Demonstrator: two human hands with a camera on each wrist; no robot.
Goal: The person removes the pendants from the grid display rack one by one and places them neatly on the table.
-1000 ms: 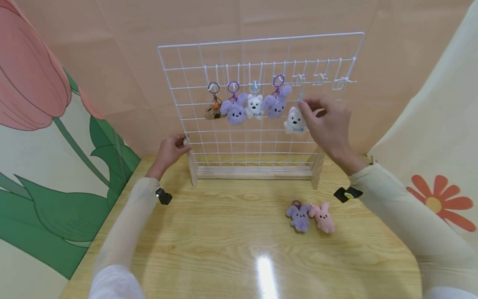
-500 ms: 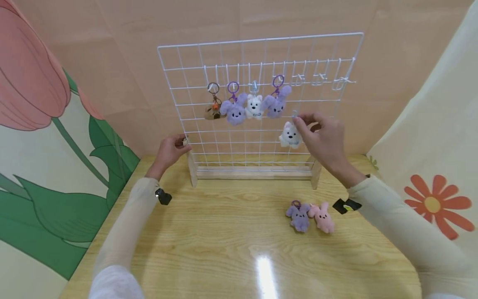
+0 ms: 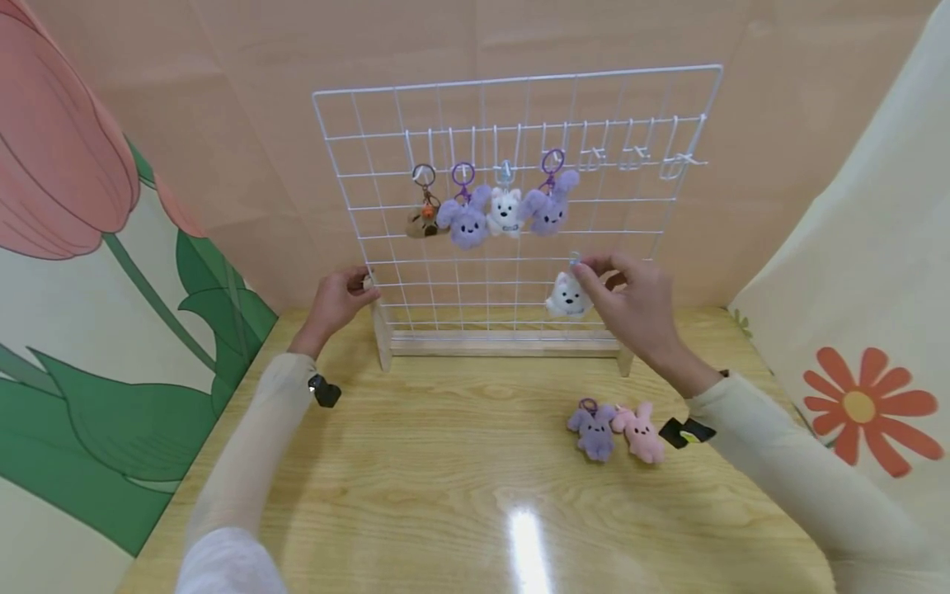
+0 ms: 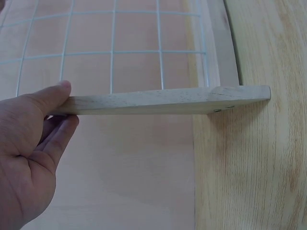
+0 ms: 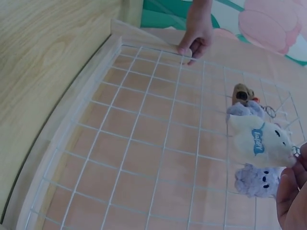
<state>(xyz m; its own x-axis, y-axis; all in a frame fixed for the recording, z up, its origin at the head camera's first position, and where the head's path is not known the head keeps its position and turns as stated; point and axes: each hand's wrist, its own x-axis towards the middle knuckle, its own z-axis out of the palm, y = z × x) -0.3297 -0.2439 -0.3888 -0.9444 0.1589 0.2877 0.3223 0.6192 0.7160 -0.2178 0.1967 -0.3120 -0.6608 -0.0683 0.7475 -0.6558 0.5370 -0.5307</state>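
My right hand (image 3: 634,301) pinches the clasp of a white plush dog keychain (image 3: 568,295), which hangs in front of the lower right part of the white wire grid rack (image 3: 475,282). In the right wrist view the dog keychain (image 5: 261,140) shows blue lettering on its body. At the rack's left side my left hand (image 3: 337,304) grips the wooden upright; in the left wrist view thumb and fingers pinch the end of that wooden upright (image 4: 158,99). On the table below lie a purple bunny keychain (image 3: 594,433) and a pink bunny keychain (image 3: 642,435).
Hanging from the rack's hooks are a brown keychain (image 3: 426,221), a purple plush keychain (image 3: 466,223), another white dog keychain (image 3: 506,212) and a second purple plush keychain (image 3: 549,210). Three hooks at the right carry nothing. A peach backdrop (image 3: 260,124) rises behind the wooden table (image 3: 416,478).
The right hand has come down and slightly left with the white dog keychain, from just below the hooks to the lower part of the grid. The left hand has stayed in place.
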